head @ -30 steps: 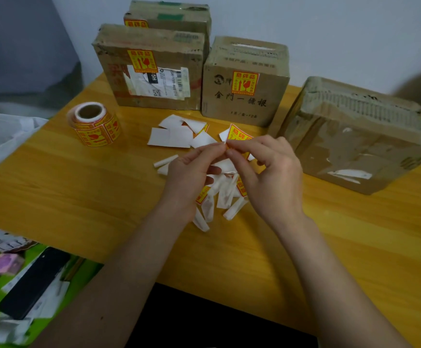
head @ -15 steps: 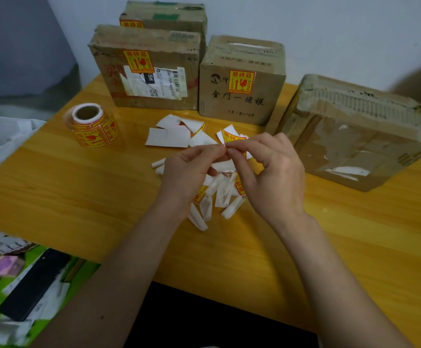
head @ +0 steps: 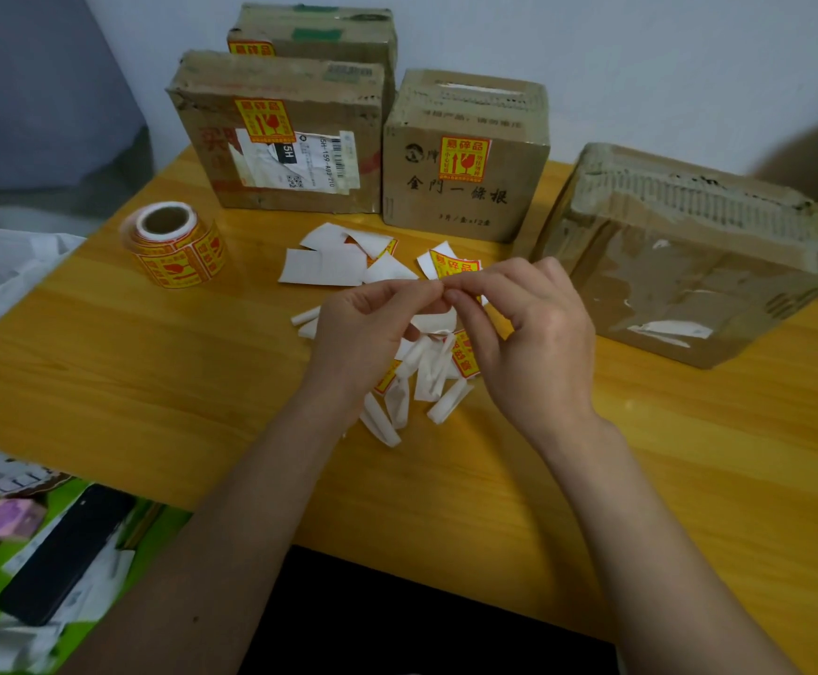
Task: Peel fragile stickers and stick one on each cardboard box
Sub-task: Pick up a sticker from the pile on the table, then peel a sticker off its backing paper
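Currently both hands pinch one fragile sticker point(head: 456, 267) above the backing scraps point(head: 421, 377): left hand point(head: 373, 328) and right hand point(head: 529, 333) fingertips meet at its lower edge, mid-peel I'd say. Unstickered box point(head: 680, 255) lies just right of the right hand, the nearer one. Wrists raised off the table point(head: 105, 372).

A yellow wooden tabletop point(head: 105, 382) carries four cardboard boxes point(head: 465, 158) along its far edge, a sticker roll point(head: 173, 243) at left, and scattered white backing scraps point(head: 324, 265) mid-table.
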